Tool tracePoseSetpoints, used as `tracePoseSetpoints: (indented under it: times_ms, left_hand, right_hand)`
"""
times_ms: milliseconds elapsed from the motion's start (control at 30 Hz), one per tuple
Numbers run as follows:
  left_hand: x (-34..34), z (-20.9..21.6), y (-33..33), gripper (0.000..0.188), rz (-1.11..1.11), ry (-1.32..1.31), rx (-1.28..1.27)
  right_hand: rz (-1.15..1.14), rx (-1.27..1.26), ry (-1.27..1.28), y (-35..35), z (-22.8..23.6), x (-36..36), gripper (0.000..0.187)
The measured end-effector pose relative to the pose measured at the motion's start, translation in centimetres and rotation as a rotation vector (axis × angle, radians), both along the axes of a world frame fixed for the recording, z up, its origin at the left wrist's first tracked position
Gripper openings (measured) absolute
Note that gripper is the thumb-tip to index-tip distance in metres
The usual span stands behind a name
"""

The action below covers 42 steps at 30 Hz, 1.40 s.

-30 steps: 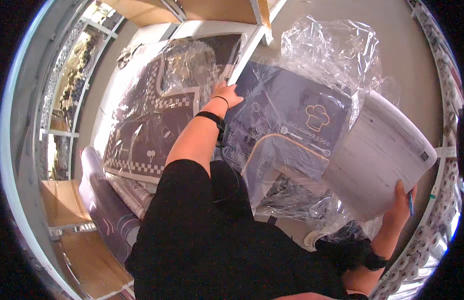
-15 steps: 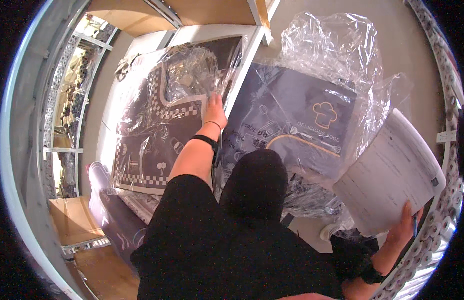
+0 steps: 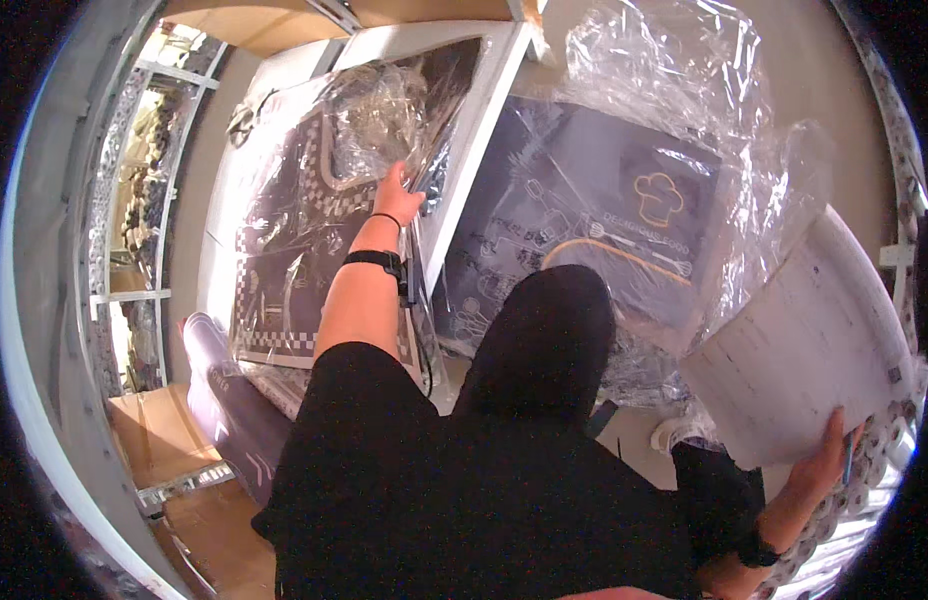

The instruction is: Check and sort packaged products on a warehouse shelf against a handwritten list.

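A plastic-wrapped dark floor mat with a checkered border lies on a white shelf to the left. My left hand is closed on its right edge and the loose film there, and that edge is raised and creased. In my right hand, at the lower right, are curved printed paper sheets; a slim pen sticks out beside the fingers. Between the hands, a second wrapped mat, dark blue with a chef's hat drawing, lies partly behind my raised knee.
Crumpled clear plastic film spreads beyond the blue mat. A rolled mat leans at the left, near cardboard boxes. The shelf's white edge runs between the two mats. Rolls stand stacked along the right side.
My left hand has shifted a little left, and the checkered mat's right edge has lifted and buckled with it. The sheets in my right hand have moved slightly right and curl more.
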<state>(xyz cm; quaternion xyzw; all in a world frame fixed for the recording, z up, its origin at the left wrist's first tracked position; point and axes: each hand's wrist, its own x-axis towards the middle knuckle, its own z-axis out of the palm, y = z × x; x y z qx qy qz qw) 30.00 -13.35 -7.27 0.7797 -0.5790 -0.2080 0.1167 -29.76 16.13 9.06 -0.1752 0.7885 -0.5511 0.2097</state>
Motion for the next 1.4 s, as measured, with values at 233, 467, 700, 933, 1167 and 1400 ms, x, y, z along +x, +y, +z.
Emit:
tracePoseSetpoints:
  times_ms: [233, 467, 700, 933, 1167, 1400]
  left_hand:
    - [-3.1, -1.8, -0.7, 0.069, -0.130, -0.255, 0.169]
    - [-8.9, -1.7, -8.6, 0.082, -1.080, -0.851, 1.064]
    - [-26.2, 0.0, -6.9, 0.069, -1.275, -0.542, 0.731]
    - [-35.2, -17.4, 4.9, 0.037, -1.129, -0.446, 0.715]
    - [-41.4, -18.2, 12.4, 0.071, -1.154, -0.352, 0.923]
    - [-40.7, -17.7, 14.1, 0.077, -1.107, -0.381, 0.804]
  right_hand:
    - [-0.053, -0.118, -0.114, 0.8, -0.1, -0.9, 0.056]
    - [-0.037, -0.245, 0.051, 0.1, 0.6, -2.2, 0.059]
    - [-0.168, -0.162, 0.050, 0.0, 2.1, -1.4, 0.050]
    - [-0.228, -0.217, 0.003, 2.1, -0.1, -3.2, 0.050]
    - [-0.028, 0.042, 0.380, 6.7, -1.7, -4.4, 0.048]
    - [-0.269, -0.172, -0.126, 3.0, 0.0, -3.6, 0.048]
